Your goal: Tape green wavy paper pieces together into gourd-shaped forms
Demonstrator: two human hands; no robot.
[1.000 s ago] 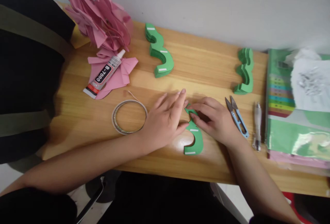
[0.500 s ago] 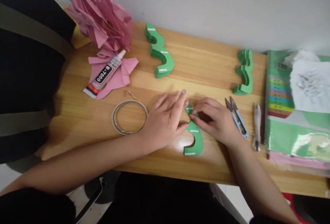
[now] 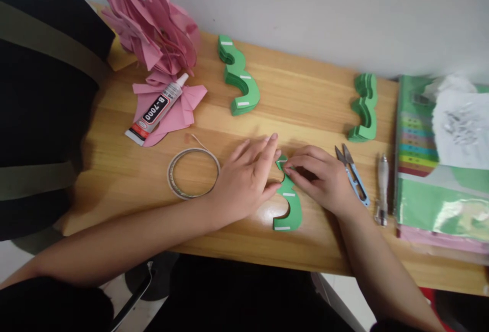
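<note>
A green wavy cutout with short white strips lies on the table between my hands. My left hand rests flat at its left side, fingers spread, fingertips and thumb close against its edge. From the right, my right hand reaches over the upper part, thumb and index finger pinched together at the cutout; what is between them is too small to make out. Part of the cutout's upper half is hidden by the fingers. Just left of my left hand is a tape roll with a loose end sticking up.
Stacked green cutouts stand at the back, another stack behind my right hand. Blue thread snips, a pen and a plastic-covered green pack lie right. A glue tube rests on pink sheets at left.
The view has shifted slightly, so things sit a little further right. Both hands keep nearly the same pose; the cutout's upper tip looks slightly more tilted.
</note>
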